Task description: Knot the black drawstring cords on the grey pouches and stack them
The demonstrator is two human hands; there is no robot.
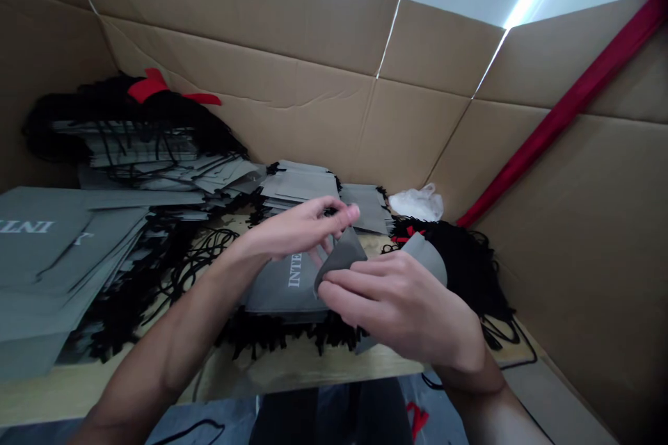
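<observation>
My right hand [399, 302] has its fingers closed on a flat grey bag [345, 250], whose near part is bent up into a curved fold. My left hand [307, 226] is just beyond that fold, thumb and fingers drawn together; what they pinch, if anything, is hidden. Beneath both hands lies a pile of grey bags [276, 288], the top one printed with white letters reading "INTE". Black cord ends [261, 334] stick out along the pile's near edge. A pale grey curved flap [428, 257] shows behind my right hand.
Stacked grey bags [46, 250] and tangled black cords [193, 261] fill the left. More stacks [300, 181] stand at the back, near a white plastic bag [417, 203]. A black cord bundle [470, 271] lies right. Cardboard walls [313, 104] enclose the wooden table [292, 365].
</observation>
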